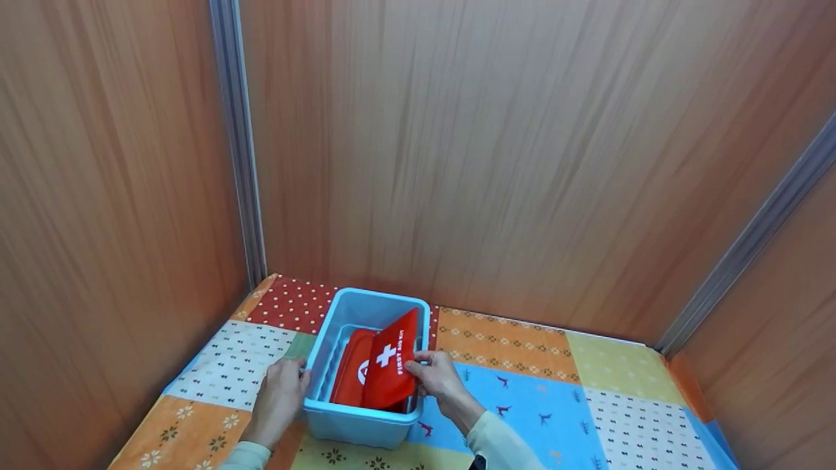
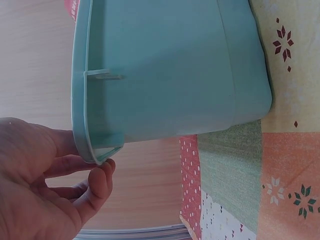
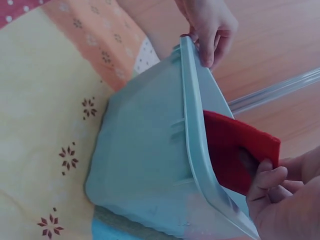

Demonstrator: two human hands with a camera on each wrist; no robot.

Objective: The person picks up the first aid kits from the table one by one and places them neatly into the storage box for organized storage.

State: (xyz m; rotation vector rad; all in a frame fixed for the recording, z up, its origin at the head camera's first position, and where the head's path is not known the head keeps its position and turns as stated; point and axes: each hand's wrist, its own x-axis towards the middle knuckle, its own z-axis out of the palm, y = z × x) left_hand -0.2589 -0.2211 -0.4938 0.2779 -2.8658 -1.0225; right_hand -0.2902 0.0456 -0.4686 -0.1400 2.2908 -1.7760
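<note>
A light blue plastic bin (image 1: 359, 427) stands on the patterned cloth. My left hand (image 1: 279, 396) holds its left rim, and in the left wrist view the thumb and fingers (image 2: 100, 182) pinch the rim near a corner. Between the thumb and fingers of my right hand (image 1: 446, 385) is the right edge of a red first aid kit pouch (image 1: 392, 375) with a white cross. This pouch is tilted up inside the bin, its upper corner near the right rim. Beneath it lies another red pouch (image 1: 349, 369) with a round white mark, partly covered.
Patchwork cloth (image 1: 509, 339) with coloured, patterned squares spreads around the bin. Wood-grain panels (image 1: 457, 163) rise behind and on both sides, joined by grey metal posts (image 1: 238, 150). The bin stands close to the back panel, toward the left corner.
</note>
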